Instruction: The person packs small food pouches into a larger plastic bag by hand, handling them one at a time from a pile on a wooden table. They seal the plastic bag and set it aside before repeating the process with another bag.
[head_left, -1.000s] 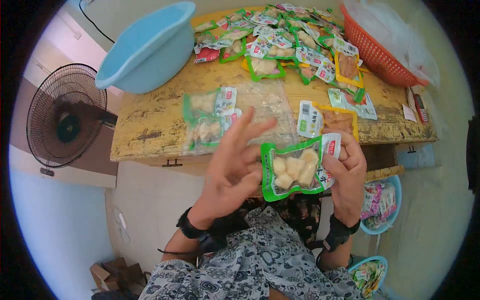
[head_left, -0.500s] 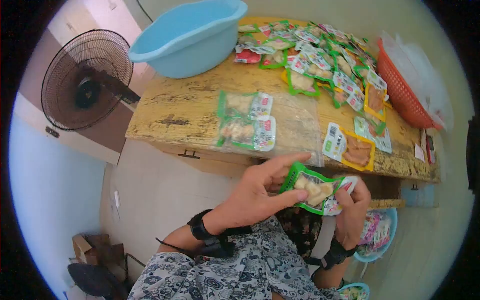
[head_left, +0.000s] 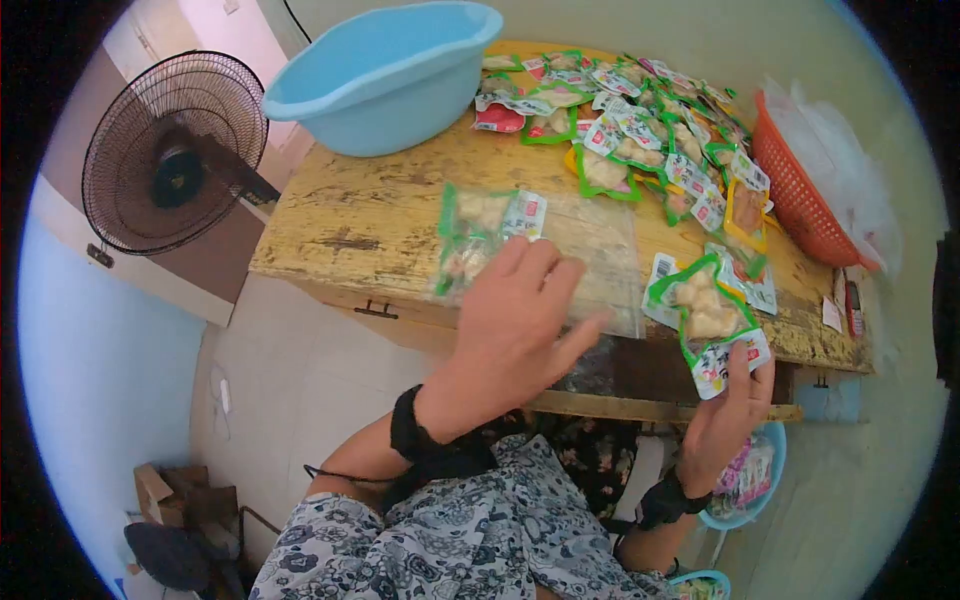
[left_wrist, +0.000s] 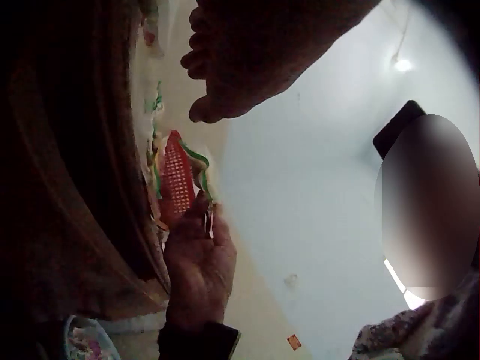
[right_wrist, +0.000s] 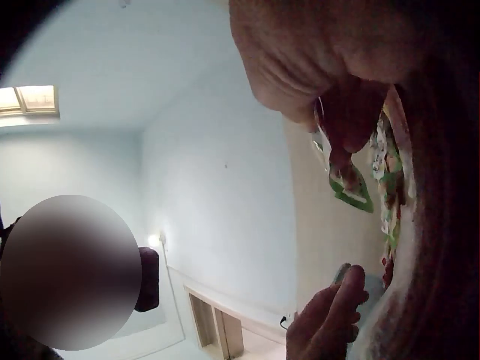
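Observation:
In the head view my right hand pinches a green-edged snack packet by its white printed end, tilted above the table's front edge. Pale chunks show through its clear window. Behind it lies a yellow-edged packet, mostly covered in this view. My left hand reaches over the clear plastic bag, fingers spread and slightly bent, holding nothing. Two green-edged packets lie in the bag's left part; the upper packet shows well, and the left hand hides much of the lower packet.
A pile of packets covers the back of the worn yellow table. A blue basin stands back left, a red basket with clear plastic at right. An open drawer sits below the front edge. A fan stands left.
My left hand has let go of the green-edged packet and moved left over the clear bag. The right hand has carried the packet right and forward, over the yellow-edged packet.

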